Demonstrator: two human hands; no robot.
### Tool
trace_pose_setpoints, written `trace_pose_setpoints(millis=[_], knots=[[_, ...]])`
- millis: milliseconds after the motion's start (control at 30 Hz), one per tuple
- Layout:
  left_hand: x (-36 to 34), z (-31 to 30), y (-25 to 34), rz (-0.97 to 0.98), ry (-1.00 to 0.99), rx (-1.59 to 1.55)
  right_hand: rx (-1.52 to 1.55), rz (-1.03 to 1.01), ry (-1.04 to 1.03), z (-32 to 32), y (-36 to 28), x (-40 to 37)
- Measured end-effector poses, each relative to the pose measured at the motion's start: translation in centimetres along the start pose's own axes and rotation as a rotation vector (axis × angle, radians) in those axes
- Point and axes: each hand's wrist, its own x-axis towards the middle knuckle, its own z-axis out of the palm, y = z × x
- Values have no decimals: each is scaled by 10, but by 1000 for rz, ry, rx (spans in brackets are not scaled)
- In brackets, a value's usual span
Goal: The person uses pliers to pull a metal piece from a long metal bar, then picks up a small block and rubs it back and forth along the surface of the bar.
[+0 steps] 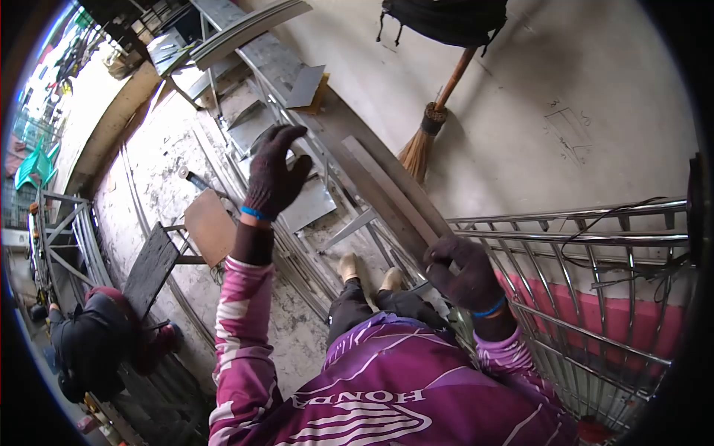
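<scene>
Here, a shiny tubular metal railing [565, 238] stands just beside the right hand [465, 276], whose fingers curl; whether they grip anything is unclear. A long flat strip [390, 187] runs between the hands, and a shorter metal sheet [311, 208] lies near the left hand [277, 171], released with thumb apart.

Left hand [275, 175] – raised, out in front, dark-gloved; fingers bent over, thumb stood apart from them. Left arm [244, 320] reached well forward, blue band at the wrist. Right hand [465, 275] – gloved too, nearer the body, fingers loosely curled. Right arm [513, 357] was bent, blue band at that wrist. Both hands were well apart.
</scene>
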Motion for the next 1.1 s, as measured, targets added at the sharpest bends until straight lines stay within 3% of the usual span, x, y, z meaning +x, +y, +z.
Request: trace_pose_setpoints(millis=[167,233,333,400,500,700,767,800,900,933,967,1033,1100], knots=[[53,28,-60,43,-8,320,60,43,-45,-4,-30,-1],[64,40,-80,26,-64,385,570,-124,-197,-6,-66,13],[72,42,-67,48,-8,329,727,-435,-529,-2,-129,41],[77,43,-61,82,84,390,809,-525,-617,15,-144,41],[80,35,-62,79,31,465,1097,-605,-565,41,-152,24],[52,30,-46,74,181,321,1052,-615,-681,43,-133,11],[37,36,-35,76,292,225,965,-476,-820,32,-119,19],[26,42,-28,75,399,133,973,-372,-766,32,-105,16],[-3,46,18,110,525,43,737,-217,-352,32,-40,9],[-14,48,40,102,537,62,776,64,-236,28,-24,1],[-25,57,61,104,581,-50,593,-11,-117,18,-10,6],[-55,69,119,100,538,-62,715,179,63,11,23,9],[-89,91,163,87,330,94,929,295,79,-6,21,13]])
